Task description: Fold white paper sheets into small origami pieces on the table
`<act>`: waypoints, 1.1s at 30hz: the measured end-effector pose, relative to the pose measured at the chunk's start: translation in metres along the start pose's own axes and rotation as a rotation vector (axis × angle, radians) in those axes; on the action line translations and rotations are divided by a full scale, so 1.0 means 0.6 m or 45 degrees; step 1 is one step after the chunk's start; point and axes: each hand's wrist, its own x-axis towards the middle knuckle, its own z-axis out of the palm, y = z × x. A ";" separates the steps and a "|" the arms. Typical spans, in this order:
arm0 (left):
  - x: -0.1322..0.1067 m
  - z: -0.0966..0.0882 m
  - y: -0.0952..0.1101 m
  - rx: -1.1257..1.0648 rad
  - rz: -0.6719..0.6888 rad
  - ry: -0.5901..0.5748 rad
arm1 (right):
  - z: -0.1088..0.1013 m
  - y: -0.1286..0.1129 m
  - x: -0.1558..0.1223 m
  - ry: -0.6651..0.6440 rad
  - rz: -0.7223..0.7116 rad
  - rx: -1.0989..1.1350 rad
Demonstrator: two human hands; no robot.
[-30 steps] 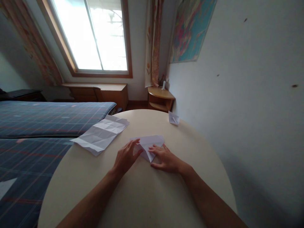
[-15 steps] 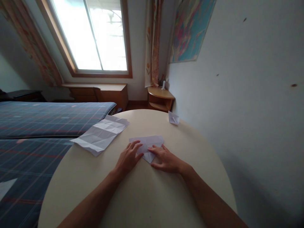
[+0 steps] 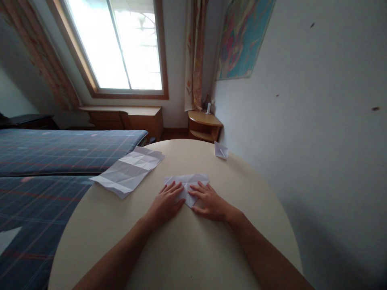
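Observation:
A folded sheet of white paper point(image 3: 187, 180) lies on the round cream table point(image 3: 181, 249), its lower end narrowing to a point towards me. My left hand point(image 3: 167, 202) rests on its left side with the fingers spread. On the right side, my right hand point(image 3: 208, 201) lies with fingers apart, pressing on the paper. Creases meet near the middle of the sheet, between the two hands. Both hands cover parts of the side edges.
Creased white sheets point(image 3: 130, 169) lie at the table's left edge, partly over it. A small folded paper piece point(image 3: 221, 150) stands near the far right edge. A plaid bed point(image 3: 60, 153) adjoins on the left, a white wall point(image 3: 317, 133) on the right.
My left hand has flattened, its fingers now spread over the paper's left side. My right hand has spread its fingers a little more. The creases at the paper's middle show more clearly.

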 end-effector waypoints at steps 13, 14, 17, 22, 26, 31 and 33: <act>-0.004 -0.006 0.017 0.047 -0.030 0.002 | 0.003 0.003 0.003 0.001 0.026 -0.025; -0.004 -0.004 0.018 0.053 -0.032 0.000 | 0.003 0.002 0.003 -0.003 0.026 -0.029; -0.005 0.000 0.018 0.069 -0.030 -0.014 | 0.003 0.003 0.004 -0.011 0.022 -0.044; -0.005 0.003 0.013 0.095 -0.015 -0.041 | 0.004 -0.001 0.006 -0.013 -0.015 -0.093; -0.004 0.000 0.014 0.137 -0.022 -0.101 | 0.005 -0.007 0.006 -0.037 -0.009 -0.098; -0.002 -0.005 0.019 0.255 -0.252 -0.137 | 0.006 -0.012 0.006 -0.063 0.015 -0.107; -0.002 -0.007 0.018 0.310 -0.365 -0.132 | 0.006 -0.013 0.006 -0.077 0.018 -0.107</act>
